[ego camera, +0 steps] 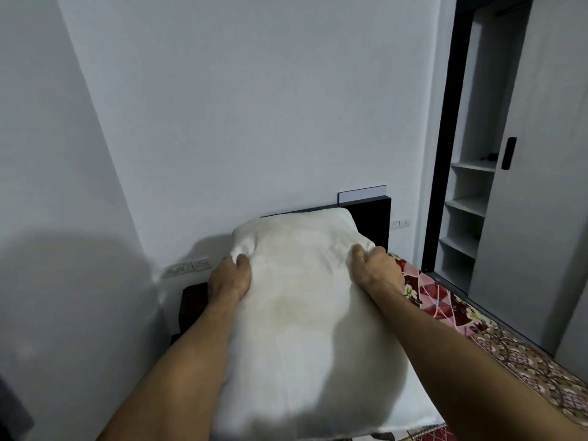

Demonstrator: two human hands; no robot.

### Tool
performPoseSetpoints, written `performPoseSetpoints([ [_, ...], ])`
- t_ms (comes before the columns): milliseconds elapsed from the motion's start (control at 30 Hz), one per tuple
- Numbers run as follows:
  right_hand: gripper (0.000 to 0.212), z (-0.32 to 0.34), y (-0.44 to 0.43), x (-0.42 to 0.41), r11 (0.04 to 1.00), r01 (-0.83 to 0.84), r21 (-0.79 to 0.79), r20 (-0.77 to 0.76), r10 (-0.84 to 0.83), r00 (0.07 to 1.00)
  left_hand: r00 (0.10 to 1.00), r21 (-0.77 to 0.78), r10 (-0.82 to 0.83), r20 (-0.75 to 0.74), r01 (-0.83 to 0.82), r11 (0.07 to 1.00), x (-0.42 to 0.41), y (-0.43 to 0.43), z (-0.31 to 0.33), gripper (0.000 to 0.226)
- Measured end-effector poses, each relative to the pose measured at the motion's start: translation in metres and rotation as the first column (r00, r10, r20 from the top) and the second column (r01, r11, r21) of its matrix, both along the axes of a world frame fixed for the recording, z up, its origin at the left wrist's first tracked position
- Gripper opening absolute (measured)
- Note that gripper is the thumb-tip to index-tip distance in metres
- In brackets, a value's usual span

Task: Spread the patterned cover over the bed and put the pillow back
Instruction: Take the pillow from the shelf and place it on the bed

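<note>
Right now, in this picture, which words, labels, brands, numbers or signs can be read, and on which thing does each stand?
No text can be read in this view.
Pillow: plain white, no label visible.
Patterned cover: flowers and shapes only, no letters.
Wall sockets on the left and wall plate on the right: any marks are too small to tell.

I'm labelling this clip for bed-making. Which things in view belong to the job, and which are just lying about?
Part of the job:
- pillow, gripped by the left hand and the right hand
- patterned cover, lying on the bed

Just there:
- headboard
- wall sockets
- wardrobe shelves
- sliding door
</note>
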State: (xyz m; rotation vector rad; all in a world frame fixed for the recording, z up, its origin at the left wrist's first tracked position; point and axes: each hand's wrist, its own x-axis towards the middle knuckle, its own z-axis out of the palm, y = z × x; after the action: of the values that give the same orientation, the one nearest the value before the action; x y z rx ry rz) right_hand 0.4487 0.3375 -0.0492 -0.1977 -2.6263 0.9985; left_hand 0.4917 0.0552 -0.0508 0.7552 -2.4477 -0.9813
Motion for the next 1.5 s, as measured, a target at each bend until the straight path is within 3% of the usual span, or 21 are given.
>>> performPoseSetpoints([
  [733,0.062,0.01,-0.073,-0.206,0.966,0.253,-0.054,0.018,-0.252,0.968,0.957,0.003,-0.291,-0.003,0.291,0.957,-0.28,-0.076,0.013,0.057],
  [1000,0.062,-0.002,-0.107,-0.264,0.944,0.325,-0.054,0.015,-0.325,0.946,0.933,-0.071,-0.36,0.012,0.36,0.93,-0.36,-0.105,0.01,0.055],
  [1500,0.059,-0.021,-0.113,-0.393,0.889,0.453,-0.07,0.041,-0.451,0.892,0.863,-0.04,-0.504,0.032,0.505,0.862,-0.534,-0.099,-0.013,0.057],
])
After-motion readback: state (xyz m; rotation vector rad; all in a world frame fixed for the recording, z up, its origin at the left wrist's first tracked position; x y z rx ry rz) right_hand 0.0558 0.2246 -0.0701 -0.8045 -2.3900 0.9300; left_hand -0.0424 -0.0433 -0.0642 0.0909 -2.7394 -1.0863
